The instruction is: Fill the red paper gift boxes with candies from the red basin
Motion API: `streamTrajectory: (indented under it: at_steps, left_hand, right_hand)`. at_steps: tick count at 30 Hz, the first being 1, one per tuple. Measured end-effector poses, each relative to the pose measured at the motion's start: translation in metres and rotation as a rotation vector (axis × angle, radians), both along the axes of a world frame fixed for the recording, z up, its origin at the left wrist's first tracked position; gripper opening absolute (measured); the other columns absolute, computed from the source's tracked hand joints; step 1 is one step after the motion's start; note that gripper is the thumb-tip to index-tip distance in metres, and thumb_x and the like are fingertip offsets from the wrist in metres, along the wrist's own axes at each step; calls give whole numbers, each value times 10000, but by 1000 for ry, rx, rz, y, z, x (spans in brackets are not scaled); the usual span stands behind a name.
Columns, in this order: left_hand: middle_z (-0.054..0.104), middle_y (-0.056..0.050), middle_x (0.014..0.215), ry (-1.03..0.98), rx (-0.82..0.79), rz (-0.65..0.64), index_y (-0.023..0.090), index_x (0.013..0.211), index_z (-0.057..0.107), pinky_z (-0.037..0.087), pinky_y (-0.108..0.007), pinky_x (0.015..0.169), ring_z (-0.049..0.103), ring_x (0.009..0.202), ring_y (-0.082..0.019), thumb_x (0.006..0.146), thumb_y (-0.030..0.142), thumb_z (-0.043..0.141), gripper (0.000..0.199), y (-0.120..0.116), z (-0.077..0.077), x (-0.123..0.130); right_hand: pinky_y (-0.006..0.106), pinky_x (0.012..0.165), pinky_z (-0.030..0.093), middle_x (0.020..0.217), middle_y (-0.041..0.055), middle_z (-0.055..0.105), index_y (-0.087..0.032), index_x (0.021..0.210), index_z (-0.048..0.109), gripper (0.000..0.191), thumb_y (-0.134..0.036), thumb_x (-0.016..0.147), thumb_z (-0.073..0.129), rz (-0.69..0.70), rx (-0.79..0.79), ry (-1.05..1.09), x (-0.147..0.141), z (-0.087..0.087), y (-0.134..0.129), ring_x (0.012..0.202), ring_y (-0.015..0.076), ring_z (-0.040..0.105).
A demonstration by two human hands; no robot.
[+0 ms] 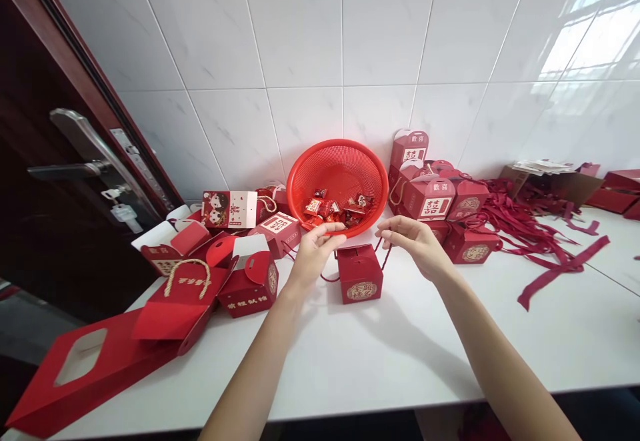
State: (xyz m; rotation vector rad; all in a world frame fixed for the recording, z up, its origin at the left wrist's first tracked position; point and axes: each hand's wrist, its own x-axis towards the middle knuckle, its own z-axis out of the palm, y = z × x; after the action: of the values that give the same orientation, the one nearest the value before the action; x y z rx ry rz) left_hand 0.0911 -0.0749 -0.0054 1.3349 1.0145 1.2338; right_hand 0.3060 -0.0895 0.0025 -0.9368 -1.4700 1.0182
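Note:
A small dark red gift box with a gold round emblem stands upright and closed on the white table in front of me. A dark red cord runs out at both its sides. My right hand pinches the cord between thumb and fingertips, just right of the box top. On the other side my left hand has thumb and index finger curled together above the cord's left loop, which runs up behind the hand. The exact grip there is partly hidden. Behind the box, a red plastic basket holds several wrapped candies.
Several red boxes and a large red bag-like box crowd the left. Stacked boxes stand right of the basket. Red ribbons spread farther right. A tiled wall backs the table; a door handle is at left.

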Motion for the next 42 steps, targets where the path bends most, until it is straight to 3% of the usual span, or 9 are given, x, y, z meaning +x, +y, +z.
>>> streamTrajectory:
  at_steps: [6, 12, 18, 21, 24, 28, 31, 37, 42]
  left_hand:
    - [561, -109, 1400, -226, -2, -326, 192, 1213, 615, 491, -387, 975, 499, 1323, -313, 792, 478, 681, 513, -19, 33, 8]
    - [610, -107, 1347, -120, 101, -441, 185, 1269, 622, 408, -432, 1110, 498, 1336, -312, 790, 401, 705, 532, -33, 24, 36]
    - [331, -93, 1620, -99, 144, -479, 226, 1257, 662, 371, -487, 1166, 378, 1447, -367, 734, 351, 771, 549, -54, 11, 40]
    - [465, -106, 1533, -120, 96, -428, 229, 1200, 678, 477, -450, 1071, 563, 1289, -324, 773, 361, 753, 452, -61, -1, 24]
    - [697, -106, 1208, -48, 8, -390, 206, 1079, 713, 543, -408, 937, 691, 1005, -255, 825, 404, 708, 322, -64, -22, 6]
    - [727, -84, 1068, 133, -82, -289, 206, 988, 724, 526, -401, 944, 675, 1021, -259, 841, 445, 678, 284, -64, -56, -10]
    - [722, -80, 1096, 278, -94, -261, 218, 1000, 720, 504, -406, 975, 660, 1059, -260, 867, 436, 643, 267, -67, -74, -13]
    - [707, -49, 1121, 400, -32, -375, 247, 1022, 709, 474, -383, 1009, 648, 1078, -232, 913, 409, 601, 223, -74, -76, -9]
    - [709, -44, 1097, 449, 14, -466, 249, 1030, 719, 470, -359, 994, 644, 1067, -224, 916, 334, 594, 189, -79, -73, -5]
  right_hand:
    - [306, 644, 506, 776, 39, 689, -181, 780, 652, 332, -501, 766, 738, -8, 62, -301, -20, 7, -8, 684, 169, 599]
    - [279, 568, 416, 700, 13, 619, -198, 733, 601, 115, -304, 778, 596, -216, 207, -475, -37, -4, -20, 628, 156, 528]
    - [307, 634, 494, 730, 29, 661, -212, 759, 625, 203, -381, 860, 577, -326, 188, -293, -23, -11, -37, 675, 183, 599]
    - [321, 688, 529, 751, 30, 680, -219, 793, 642, 240, -447, 865, 633, -458, 231, -177, 1, -10, -49, 712, 191, 634]
    - [324, 634, 538, 719, 21, 680, -226, 826, 642, 264, -487, 825, 687, -651, 241, -63, 33, -3, -61, 655, 189, 644]
    - [387, 617, 525, 671, 18, 655, -241, 818, 626, 314, -513, 733, 755, -983, 292, 26, 87, 7, -69, 605, 223, 635]
    - [411, 590, 470, 663, 26, 635, -282, 825, 597, 256, -509, 801, 711, -1098, 267, 44, 130, 10, -68, 606, 256, 614]
    - [328, 484, 309, 483, -34, 501, -276, 716, 560, 186, -404, 812, 655, -1238, 148, -45, 203, 5, -30, 431, 182, 418]
    - [302, 532, 361, 466, -35, 513, -244, 645, 543, 210, -305, 803, 668, -1227, 113, -89, 222, -10, 18, 480, 154, 471]
